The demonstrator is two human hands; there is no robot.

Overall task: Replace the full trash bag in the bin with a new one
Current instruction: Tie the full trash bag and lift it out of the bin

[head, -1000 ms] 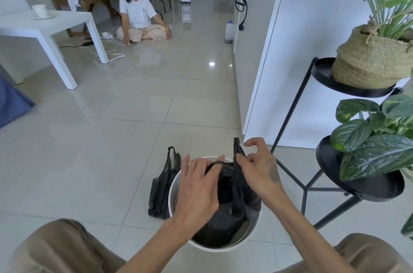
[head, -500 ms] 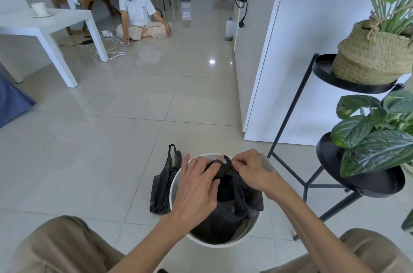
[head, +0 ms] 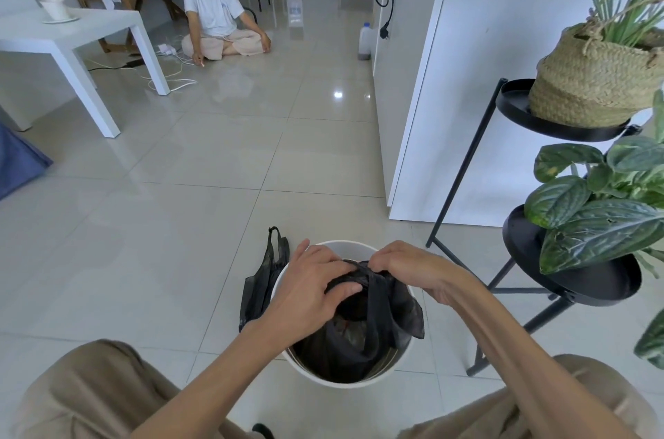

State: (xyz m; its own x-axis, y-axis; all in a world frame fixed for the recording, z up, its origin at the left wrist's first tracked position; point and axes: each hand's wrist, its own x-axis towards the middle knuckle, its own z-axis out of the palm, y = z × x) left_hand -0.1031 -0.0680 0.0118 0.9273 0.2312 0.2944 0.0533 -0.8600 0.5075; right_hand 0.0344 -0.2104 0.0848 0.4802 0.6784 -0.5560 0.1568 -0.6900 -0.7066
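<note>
Black trash bag (head: 363, 338) sits inside the white round bin (head: 345, 375), which stands on the tiled floor (head: 179, 223) between the person's knees. The bag's upper edges are drawn up and gathered at the far side of the bin's mouth, and one loose flap hangs over the right rim.

Left hand (head: 310, 289): palm down over the bag's top. The fingers are curled and the thumb presses against the gathered plastic, so the grip is clamped on a bunched section of the bag. How much material lies under the palm cannot be told.

Right hand (head: 406, 268): knuckles up, fingers folded tightly together, grip clamped on the bag's gathered top just beside the left hand. A strip of plastic, apparently a handle, runs down from this fist into the bin. The two hands nearly touch over the gathered plastic.

Second black plastic bag (head: 264, 280) rests against the bin's outer left wall, limp and flat, with its handle loop pointing up. Neither hand touches it.

Surroundings: a black metal plant stand (head: 539, 118) stands to the right of the bin, carrying a woven basket planter (head: 589, 82) on its upper tray and a leafy plant (head: 596, 215) on its lower one. A white table (head: 82, 39) bearing a cup (head: 54, 9) on a saucer stands far left. Another person (head: 219, 21) sits cross-legged on the floor at the far end of the room, well apart from the bin.
</note>
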